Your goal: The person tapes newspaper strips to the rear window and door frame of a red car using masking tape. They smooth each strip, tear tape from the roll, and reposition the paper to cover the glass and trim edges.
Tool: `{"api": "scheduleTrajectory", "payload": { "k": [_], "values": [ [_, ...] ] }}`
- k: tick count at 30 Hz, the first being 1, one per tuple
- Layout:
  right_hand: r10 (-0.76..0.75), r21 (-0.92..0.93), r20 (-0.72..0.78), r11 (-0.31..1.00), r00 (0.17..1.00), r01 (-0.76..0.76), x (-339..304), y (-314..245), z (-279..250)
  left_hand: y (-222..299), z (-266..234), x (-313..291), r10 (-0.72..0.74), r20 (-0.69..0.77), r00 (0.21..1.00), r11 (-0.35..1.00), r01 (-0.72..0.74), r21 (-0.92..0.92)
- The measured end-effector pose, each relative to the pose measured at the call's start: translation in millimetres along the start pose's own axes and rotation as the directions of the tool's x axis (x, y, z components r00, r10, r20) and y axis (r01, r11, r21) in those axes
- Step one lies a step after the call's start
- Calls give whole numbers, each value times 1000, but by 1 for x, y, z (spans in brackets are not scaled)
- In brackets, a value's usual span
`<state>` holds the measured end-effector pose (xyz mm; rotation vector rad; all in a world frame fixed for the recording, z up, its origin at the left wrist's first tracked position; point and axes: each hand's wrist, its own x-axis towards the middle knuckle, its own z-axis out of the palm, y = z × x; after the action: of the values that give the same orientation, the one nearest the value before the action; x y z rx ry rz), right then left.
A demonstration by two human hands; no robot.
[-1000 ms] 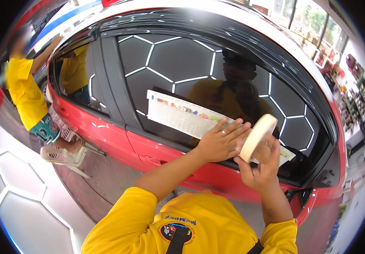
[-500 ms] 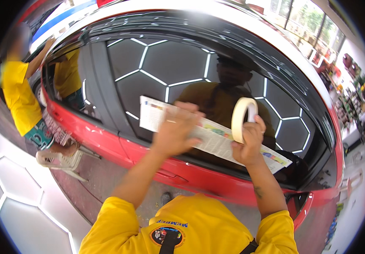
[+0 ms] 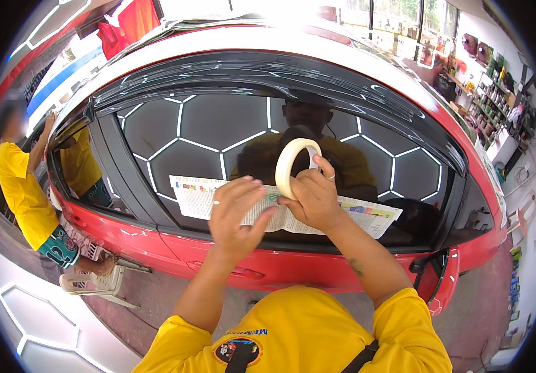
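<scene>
A folded strip of newspaper (image 3: 367, 216) lies along the bottom of the dark car window (image 3: 199, 130), just above the red door (image 3: 181, 252). My left hand (image 3: 235, 214) is over the left half of the paper, fingers stretched and thumb apart; whether it presses on the sheet I cannot tell. In my right hand (image 3: 319, 198) is a roll of cream masking tape (image 3: 288, 165), held upright in front of the paper's middle. The two hands are close together but apart. Any tape end between them is not visible.
At the far left a person in a yellow shirt (image 3: 22, 180) is by the car, next to a white plastic chair (image 3: 103, 283). A side mirror (image 3: 439, 283) juts out at the lower right. Shelves with several bottles (image 3: 489, 96) line the right wall.
My right hand has moved left along the newspaper with the tape roll, closer to my left hand. My left hand's fingers now point more upward. The whole view has shifted.
</scene>
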<state>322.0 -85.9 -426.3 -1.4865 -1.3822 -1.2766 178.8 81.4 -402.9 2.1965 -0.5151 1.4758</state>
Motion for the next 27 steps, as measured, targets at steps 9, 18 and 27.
{"api": "scheduleTrajectory", "payload": {
  "k": [9,18,27],
  "values": [
    [-17,-180,62,983,998,28,2,-4,-8,4,23,18,-21,39,999,1000,20,20],
    [-27,-75,50,997,998,30,17,-8,-13,-2,17,21,29,53,998,999,-31,41],
    [-7,-54,-20,999,1000,6,17,-10,-12,-3,19,16,-57,67,996,998,58,-27]
  ]
}}
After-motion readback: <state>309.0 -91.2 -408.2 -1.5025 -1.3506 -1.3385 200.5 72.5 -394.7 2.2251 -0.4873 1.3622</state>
